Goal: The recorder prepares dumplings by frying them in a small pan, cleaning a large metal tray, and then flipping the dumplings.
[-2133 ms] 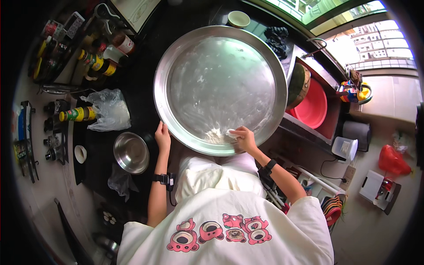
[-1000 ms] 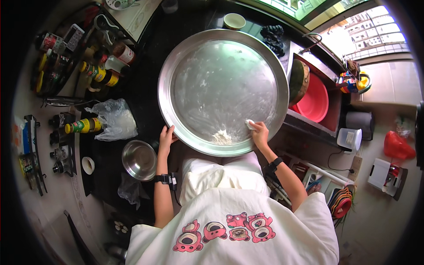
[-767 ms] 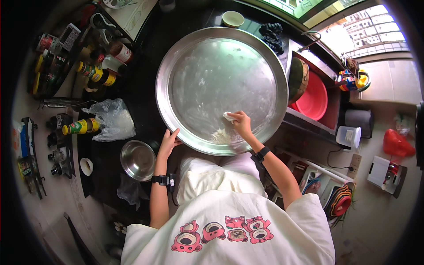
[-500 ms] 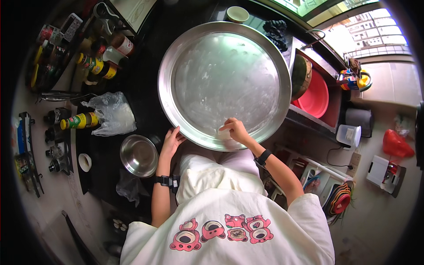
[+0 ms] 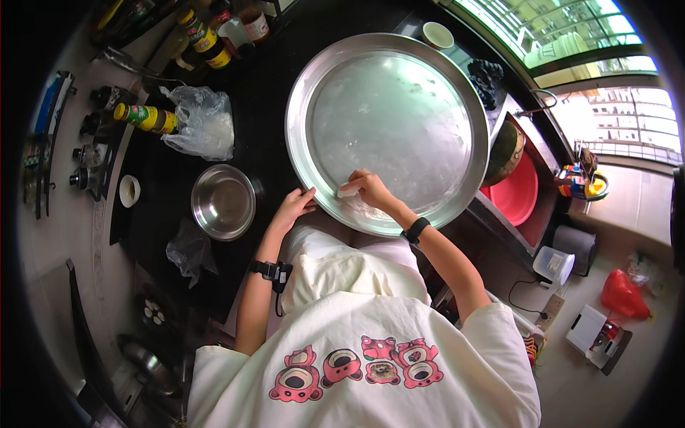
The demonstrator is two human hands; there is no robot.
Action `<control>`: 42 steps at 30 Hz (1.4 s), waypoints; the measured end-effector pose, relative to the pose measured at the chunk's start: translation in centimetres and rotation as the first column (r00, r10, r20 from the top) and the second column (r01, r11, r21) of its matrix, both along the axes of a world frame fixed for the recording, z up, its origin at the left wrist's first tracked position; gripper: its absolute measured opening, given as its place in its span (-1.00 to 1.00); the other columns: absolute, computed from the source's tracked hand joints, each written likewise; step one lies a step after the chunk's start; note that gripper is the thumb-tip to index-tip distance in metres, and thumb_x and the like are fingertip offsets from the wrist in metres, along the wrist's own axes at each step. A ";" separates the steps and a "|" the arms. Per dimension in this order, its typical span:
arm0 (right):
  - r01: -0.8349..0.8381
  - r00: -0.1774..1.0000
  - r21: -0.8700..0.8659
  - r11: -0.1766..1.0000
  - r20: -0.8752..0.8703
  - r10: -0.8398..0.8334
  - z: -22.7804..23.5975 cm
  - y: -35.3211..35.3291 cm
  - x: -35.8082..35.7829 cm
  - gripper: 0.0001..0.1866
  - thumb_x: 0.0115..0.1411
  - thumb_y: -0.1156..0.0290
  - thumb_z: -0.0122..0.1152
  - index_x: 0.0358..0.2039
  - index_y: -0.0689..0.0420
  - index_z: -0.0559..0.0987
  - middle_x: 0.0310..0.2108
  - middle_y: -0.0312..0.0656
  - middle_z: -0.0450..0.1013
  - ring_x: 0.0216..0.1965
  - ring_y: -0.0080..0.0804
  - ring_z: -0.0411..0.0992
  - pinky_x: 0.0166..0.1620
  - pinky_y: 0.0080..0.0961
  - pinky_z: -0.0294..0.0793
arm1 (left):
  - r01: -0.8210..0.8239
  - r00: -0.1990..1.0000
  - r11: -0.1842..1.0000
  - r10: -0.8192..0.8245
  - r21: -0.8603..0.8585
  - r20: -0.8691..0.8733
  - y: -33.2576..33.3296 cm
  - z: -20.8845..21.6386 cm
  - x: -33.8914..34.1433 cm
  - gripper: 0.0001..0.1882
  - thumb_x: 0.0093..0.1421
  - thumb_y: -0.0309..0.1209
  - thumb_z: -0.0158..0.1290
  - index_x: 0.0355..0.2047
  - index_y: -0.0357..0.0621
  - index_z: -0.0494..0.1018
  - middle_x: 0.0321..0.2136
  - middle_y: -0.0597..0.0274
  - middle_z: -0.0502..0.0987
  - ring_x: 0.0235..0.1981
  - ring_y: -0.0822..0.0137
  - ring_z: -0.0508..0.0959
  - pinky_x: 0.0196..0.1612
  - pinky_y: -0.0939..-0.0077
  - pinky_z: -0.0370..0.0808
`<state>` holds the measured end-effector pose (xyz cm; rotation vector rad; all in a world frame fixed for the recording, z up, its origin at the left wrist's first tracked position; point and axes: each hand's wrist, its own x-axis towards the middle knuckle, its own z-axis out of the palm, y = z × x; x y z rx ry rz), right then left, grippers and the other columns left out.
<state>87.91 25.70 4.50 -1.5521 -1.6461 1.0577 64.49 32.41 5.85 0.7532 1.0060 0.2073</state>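
Observation:
A large round metal tray (image 5: 399, 93) lies in front of me, its bottom smeared with white powder that gathers near the close edge. Between the pinched fingers of my right hand (image 5: 374, 191) is a small white piece (image 5: 347, 192), held low against the tray's near left part; what it is I cannot make out. My left hand (image 5: 291, 208) grips the tray's near left rim, its thumb end on the edge and the other fingers just outside it. A steel bowl (image 5: 222, 203) stands left of that hand.
Left on the dark counter lie a clear plastic bag (image 5: 203, 125) and a yellow-labelled bottle (image 5: 146, 118). Another thin bag (image 5: 189, 250) sits below the bowl. A small pale bowl (image 5: 437, 35) and dark cloth (image 5: 485, 80) are behind the tray. The sink holds a red basin (image 5: 515, 191).
My view has turned, so the tray sits further right in it. My right hand has moved left along the tray's near edge, closer to my left hand, which stays at the rim.

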 end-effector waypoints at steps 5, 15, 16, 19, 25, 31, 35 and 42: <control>-0.275 0.956 -0.032 0.961 0.095 0.277 -0.6 -2.3 1.8 -0.48 -0.36 0.83 -0.10 -0.46 0.00 0.63 -0.39 -0.19 0.40 -0.25 -0.19 0.33 -0.20 -0.42 0.37 | -0.090 0.989 0.987 0.104 -0.133 0.101 -2.4 -0.7 1.6 -0.53 0.14 -0.10 0.00 -0.14 -0.26 0.32 -0.23 0.20 0.44 -0.21 0.37 0.46 -0.12 0.45 0.41; -0.394 0.915 0.047 0.918 0.109 0.387 -0.6 -2.7 3.6 -0.50 -0.31 0.83 -0.10 -0.44 0.00 0.63 -0.39 -0.18 0.42 -0.31 -0.17 0.35 -0.23 -0.41 0.38 | -0.317 0.937 0.920 0.342 -0.229 0.078 -5.1 -2.8 5.1 -0.45 0.04 -0.02 0.09 -0.15 -0.24 0.36 -0.27 0.21 0.47 -0.24 0.38 0.47 -0.18 0.35 0.43; -0.404 0.911 0.046 0.914 0.107 0.398 -0.6 -2.8 3.6 -0.50 -0.31 0.83 -0.10 -0.44 0.00 0.63 -0.39 -0.18 0.42 -0.31 -0.17 0.35 -0.23 -0.41 0.38 | -0.327 0.933 0.916 0.352 -0.231 0.076 -5.4 -3.0 4.7 -0.45 0.04 -0.02 0.09 -0.15 -0.24 0.36 -0.27 0.21 0.47 -0.24 0.38 0.47 -0.18 0.35 0.43; -0.255 0.967 0.011 0.967 0.011 0.255 -0.3 -2.6 3.4 -0.51 -0.28 0.82 -0.08 -0.43 -0.01 0.63 -0.38 -0.18 0.41 -0.27 -0.19 0.34 -0.21 -0.42 0.38 | -0.363 0.927 0.916 0.373 -0.171 0.034 -6.1 -3.0 4.5 -0.45 0.05 -0.02 0.09 -0.17 -0.26 0.36 -0.27 0.20 0.47 -0.21 0.38 0.46 -0.16 0.42 0.42; -0.396 0.915 0.073 0.916 0.117 0.386 -0.2 -2.7 4.8 -0.56 -0.21 0.79 -0.01 -0.40 0.00 0.62 -0.38 -0.13 0.43 -0.28 -0.17 0.38 -0.20 -0.39 0.41 | -0.032 0.542 0.434 0.764 0.900 -0.349 -7.0 -1.2 4.8 -0.71 0.18 -0.32 -0.07 -0.20 -0.29 0.32 -0.43 0.15 0.39 -0.44 0.27 0.38 -0.35 0.40 0.35; -0.129 0.990 -0.056 0.990 0.058 0.132 0.9 -2.6 5.2 -0.62 -0.16 0.75 0.03 -0.28 0.13 0.53 -0.33 -0.08 0.46 -0.27 -0.08 0.42 -0.20 -0.36 0.42 | 0.225 0.949 0.250 0.163 0.942 -0.270 -6.2 3.6 7.4 -0.76 0.04 -0.52 0.02 -0.23 -0.22 0.36 -0.30 0.11 0.41 -0.25 0.14 0.42 -0.22 0.34 0.37; -0.012 1.000 -0.047 0.999 -0.022 0.011 1.6 -2.0 5.9 -0.67 -0.13 0.70 0.11 -0.26 0.20 0.48 -0.36 -0.06 0.46 -0.35 -0.08 0.45 -0.29 -0.38 0.43 | 0.237 0.969 0.307 -0.011 0.922 -0.246 -5.4 2.0 10.7 -0.70 0.01 -0.46 0.09 -0.22 -0.23 0.38 -0.32 0.11 0.45 -0.25 0.12 0.44 -0.22 0.39 0.39; 0.128 0.991 0.072 0.989 0.022 -0.130 2.5 -1.4 7.6 -0.81 -0.12 0.61 0.19 -0.40 0.20 0.55 -0.45 -0.07 0.44 -0.41 -0.13 0.44 -0.33 -0.44 0.41 | 0.272 0.962 0.572 -0.139 0.774 -0.236 -3.0 2.7 12.3 -0.70 -0.03 -0.48 0.13 -0.23 -0.16 0.40 -0.55 0.20 0.44 -0.58 0.38 0.42 -0.45 0.52 0.37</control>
